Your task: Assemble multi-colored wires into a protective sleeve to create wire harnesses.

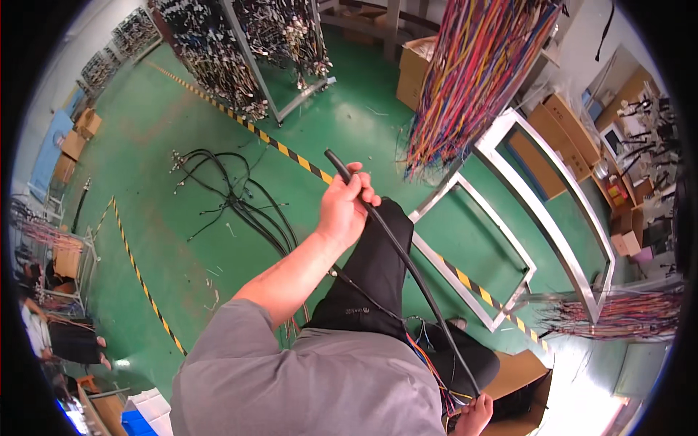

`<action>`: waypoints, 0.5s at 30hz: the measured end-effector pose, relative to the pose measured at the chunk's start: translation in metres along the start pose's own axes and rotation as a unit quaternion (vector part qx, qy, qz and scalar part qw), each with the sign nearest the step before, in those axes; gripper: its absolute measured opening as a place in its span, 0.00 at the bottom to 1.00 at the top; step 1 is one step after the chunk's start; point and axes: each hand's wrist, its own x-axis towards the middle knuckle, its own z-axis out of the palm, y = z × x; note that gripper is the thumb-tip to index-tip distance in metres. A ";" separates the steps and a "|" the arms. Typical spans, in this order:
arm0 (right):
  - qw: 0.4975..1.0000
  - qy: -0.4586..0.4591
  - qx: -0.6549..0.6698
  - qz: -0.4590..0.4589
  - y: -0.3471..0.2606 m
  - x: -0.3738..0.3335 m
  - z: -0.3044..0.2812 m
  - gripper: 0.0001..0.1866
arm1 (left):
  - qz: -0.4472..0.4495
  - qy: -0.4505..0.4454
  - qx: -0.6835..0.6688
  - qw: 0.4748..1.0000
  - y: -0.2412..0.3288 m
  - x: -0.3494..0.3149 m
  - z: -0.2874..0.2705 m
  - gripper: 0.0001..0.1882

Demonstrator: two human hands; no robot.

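Observation:
A long black tube, like cable sleeving, runs slantwise across my lap. My left hand, with the arm stretched forward, is closed around it near its far end, and a short stub sticks out past the fingers. At the lower right my right hand pinches the tube's near end, beside thin coloured wires. Whether those wires go into the tube is too small to tell. Another thin black cable lies over my thigh. A bundle of black cables with connectors spreads on the green floor at left.
Racks of hanging cables stand at the back. Bunches of coloured wires hang at right above a metal frame. An opened cardboard box sits by my right hand. Another person is at far left.

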 end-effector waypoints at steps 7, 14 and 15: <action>0.996 0.029 0.025 0.078 0.031 0.025 -0.024 0.08 | 0.116 -0.308 0.212 0.920 -0.005 -0.041 0.040 0.10; 0.951 0.037 -0.306 -0.004 0.016 0.024 -0.020 0.05 | 0.064 -0.317 0.301 0.897 -0.013 -0.064 0.047 0.09; 0.831 0.061 -0.497 -0.243 0.007 0.011 -0.012 0.05 | 0.035 -0.310 0.301 0.901 -0.016 -0.068 0.048 0.09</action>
